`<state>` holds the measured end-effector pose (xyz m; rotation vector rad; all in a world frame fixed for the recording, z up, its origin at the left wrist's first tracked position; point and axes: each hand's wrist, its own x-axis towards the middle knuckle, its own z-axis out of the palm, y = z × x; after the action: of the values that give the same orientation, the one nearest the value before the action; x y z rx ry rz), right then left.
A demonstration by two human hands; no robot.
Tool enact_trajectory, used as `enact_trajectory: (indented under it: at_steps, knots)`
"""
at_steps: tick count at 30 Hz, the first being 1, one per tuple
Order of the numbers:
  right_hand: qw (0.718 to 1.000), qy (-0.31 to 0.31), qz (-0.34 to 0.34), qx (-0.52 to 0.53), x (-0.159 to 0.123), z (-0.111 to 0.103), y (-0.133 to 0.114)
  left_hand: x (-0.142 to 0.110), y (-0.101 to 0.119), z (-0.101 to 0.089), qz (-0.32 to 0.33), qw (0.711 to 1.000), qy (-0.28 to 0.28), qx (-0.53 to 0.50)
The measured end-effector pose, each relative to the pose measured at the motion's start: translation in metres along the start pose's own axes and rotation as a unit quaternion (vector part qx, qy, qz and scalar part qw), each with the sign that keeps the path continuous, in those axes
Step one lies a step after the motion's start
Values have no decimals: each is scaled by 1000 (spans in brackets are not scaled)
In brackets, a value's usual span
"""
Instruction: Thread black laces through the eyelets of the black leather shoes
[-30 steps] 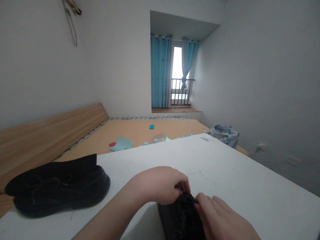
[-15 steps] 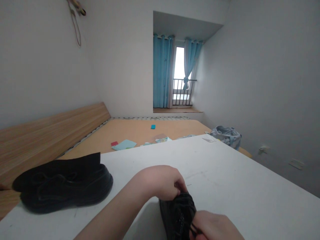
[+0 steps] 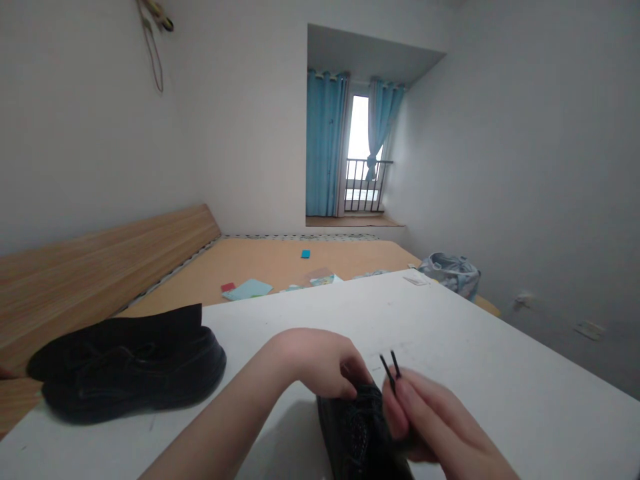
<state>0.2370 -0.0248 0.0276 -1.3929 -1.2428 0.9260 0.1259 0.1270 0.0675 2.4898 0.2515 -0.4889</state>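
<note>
Pinched between the thumb and fingers of the right hand (image 3: 435, 417) are two black lace ends (image 3: 395, 364), their tips left poking up side by side. That hand is nearly closed and is held just over the near black shoe (image 3: 357, 433), which is set on the white counter (image 3: 500, 373) and cut off by the bottom of the view. By the left hand (image 3: 325, 367), bent sharply at the wrist, the far end of the same shoe is touched; its fingers are curled and partly opened from the thumb, but whether anything is gripped cannot be told, as the fingertips are partly hidden.

Taking the near shoe as the centre of the dial, a second black shoe (image 3: 140, 380) is seen at between nine and ten o'clock — on the counter, well apart from both hands. At eleven o'clock lies the tan bed (image 3: 270, 257), with a pale blue sheet (image 3: 250, 289) and a small red piece (image 3: 228, 287) placed on it. A patterned bag (image 3: 453, 277) is found at one o'clock, past the counter's edge; blue curtains (image 3: 325, 147) are hung near twelve.
</note>
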Motion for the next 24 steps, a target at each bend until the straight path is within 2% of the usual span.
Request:
enact_trajectory:
  at_steps: [2,5,8,10,14,17,21,24]
  knots:
    - [996,6,46,82,23,-2,-5,-1,-1,-2,14,1000,-12,7]
    - [976,-32,102,189,56,-7,-1,-4,1,-4,16,998,-8,62]
    - [962,-66,139,228,75,-8,6,-4,4,-5,0,994,2,105]
    - [962,-78,128,227,76,-6,6,-4,5,-5,-6,995,6,103]
    - [972,-95,41,212,63,-3,-4,-5,6,-5,-19,996,15,83]
    - [979,-75,6,187,57,-5,-3,-10,8,-6,-10,997,21,74]
    - [985,-28,9,172,66,-14,13,-16,16,-8,10,997,68,27]
    - [977,-37,41,204,75,-21,24,-11,21,-3,28,996,78,-43]
